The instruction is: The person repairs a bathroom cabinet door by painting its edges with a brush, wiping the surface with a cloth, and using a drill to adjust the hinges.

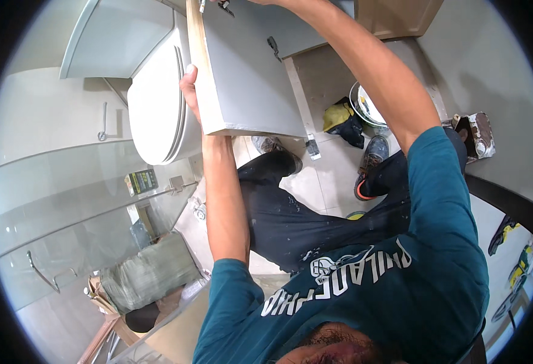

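My left hand grips the pale wooden left edge of a grey cabinet door, thumb showing, other fingers hidden behind the board. My right arm reaches up past the door's right side to my right hand, mostly cut off at the top edge, so its fingers cannot be made out. A metal hinge sits on the door's right part. The white toilet stands just left of the door, beneath a grey panel.
A bucket, yellow-black bag and stained box lie on the right. At lower left are a glass shower screen, wrapped bundle and cardboard. My legs and boots are on the tiled floor below the door.
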